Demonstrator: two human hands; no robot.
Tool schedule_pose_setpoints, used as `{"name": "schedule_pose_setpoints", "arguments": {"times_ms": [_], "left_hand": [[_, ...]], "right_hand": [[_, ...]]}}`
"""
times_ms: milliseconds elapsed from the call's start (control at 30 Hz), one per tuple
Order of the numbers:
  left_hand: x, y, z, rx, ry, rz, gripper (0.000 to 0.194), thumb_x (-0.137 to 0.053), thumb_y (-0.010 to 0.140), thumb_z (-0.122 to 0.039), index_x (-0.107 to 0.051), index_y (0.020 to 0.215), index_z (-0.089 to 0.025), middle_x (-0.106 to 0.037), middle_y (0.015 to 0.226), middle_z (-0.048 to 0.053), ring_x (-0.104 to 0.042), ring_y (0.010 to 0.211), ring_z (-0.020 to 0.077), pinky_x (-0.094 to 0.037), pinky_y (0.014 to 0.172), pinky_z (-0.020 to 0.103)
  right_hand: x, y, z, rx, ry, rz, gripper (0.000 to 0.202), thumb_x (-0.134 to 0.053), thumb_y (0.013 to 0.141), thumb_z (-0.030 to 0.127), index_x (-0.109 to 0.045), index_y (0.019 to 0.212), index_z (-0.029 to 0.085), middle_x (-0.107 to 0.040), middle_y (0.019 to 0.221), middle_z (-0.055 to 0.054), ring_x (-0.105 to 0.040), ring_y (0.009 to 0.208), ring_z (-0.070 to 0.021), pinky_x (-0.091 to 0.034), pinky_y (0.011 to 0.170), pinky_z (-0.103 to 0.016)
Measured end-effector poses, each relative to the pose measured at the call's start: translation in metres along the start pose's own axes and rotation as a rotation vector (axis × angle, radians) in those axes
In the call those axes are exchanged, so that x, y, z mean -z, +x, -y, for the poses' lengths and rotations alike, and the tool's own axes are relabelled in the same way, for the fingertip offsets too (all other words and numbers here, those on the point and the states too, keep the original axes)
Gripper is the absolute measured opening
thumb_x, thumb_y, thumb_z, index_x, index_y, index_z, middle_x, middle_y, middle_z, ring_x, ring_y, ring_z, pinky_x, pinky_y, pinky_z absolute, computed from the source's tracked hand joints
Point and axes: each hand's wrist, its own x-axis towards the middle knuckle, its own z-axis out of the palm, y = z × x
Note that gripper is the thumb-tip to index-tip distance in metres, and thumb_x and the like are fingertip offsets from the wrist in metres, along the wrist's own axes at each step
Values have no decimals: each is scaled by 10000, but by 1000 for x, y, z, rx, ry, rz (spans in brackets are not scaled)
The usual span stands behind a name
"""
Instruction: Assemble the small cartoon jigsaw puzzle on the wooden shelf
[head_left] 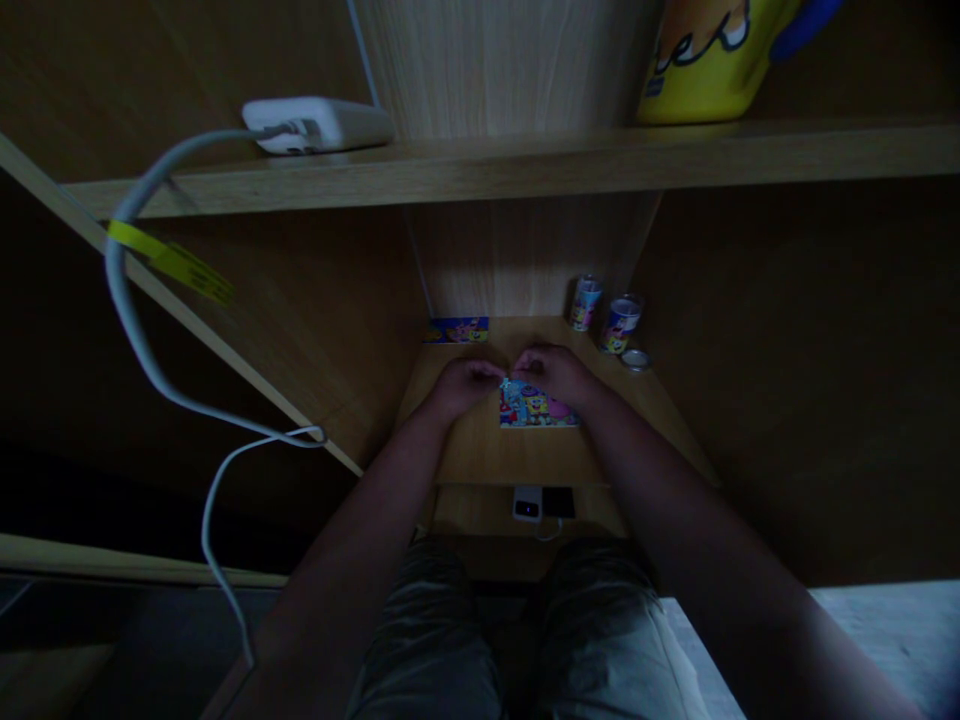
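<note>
Left hand and right hand, fingertips pinched together, meet at the cartoon picture, long axis sideways.

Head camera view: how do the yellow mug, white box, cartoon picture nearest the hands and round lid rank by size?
Yellow mug, partly out of frame
White box
Cartoon picture
Round lid
Mug and box look nearer the camera, which enlarges them.

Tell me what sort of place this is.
Probably a desk nook in a home or dorm: a wooden desktop between side panels, a shelf above it with a yellow mug, and the person's legs at its front.
</note>
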Motion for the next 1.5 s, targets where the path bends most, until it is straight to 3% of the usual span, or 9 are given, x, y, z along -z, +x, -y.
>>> {"name": "schedule_pose_setpoints", "arguments": {"times_ms": [667, 1000, 1267, 1500], "left_hand": [[-4, -1, -4, -34, 86, -12, 87, -772, 877, -232, -851, 913, -238, -870, 953, 28, -807, 912, 229, -646, 918, 386], [-4, -1, -7, -108, 193, 10, 53, -784, 903, -252, -835, 895, -239, -862, 929, 26, -800, 888, 225, -636, 894, 362], [-6, -1, -10, -207, 312, 29, 299, -636, 908, -59, -864, 912, -251, -843, 927, 10, -782, 897, 202, -620, 931, 345], [-4, 0, -6, -171, 454, -76, 291, -644, 923, -58, -860, 894, -250, -844, 944, 19, -788, 957, 227, -626, 1028, 397]], "right_hand": [[-2, -1, -1, -25, 14, 101, 61, -805, 880, 155, -820, 876, 214, -829, 869, -11, -740, 777, -160, -545, 772, -265], [-3, -1, -3, -10, -3, 110, 32, -828, 890, 188, -829, 895, 220, -838, 894, -17, -759, 806, -176, -564, 787, -279], [-2, 1, -2, -31, -71, 9, 37, -790, 943, 187, -812, 921, 206, -839, 922, -34, -761, 838, -175, -558, 809, -271], [9, 0, 0, -155, -214, -117, 125, -685, 1032, 176, -805, 1001, 188, -861, 1025, -75, -791, 929, -209, -559, 863, -281]]}}
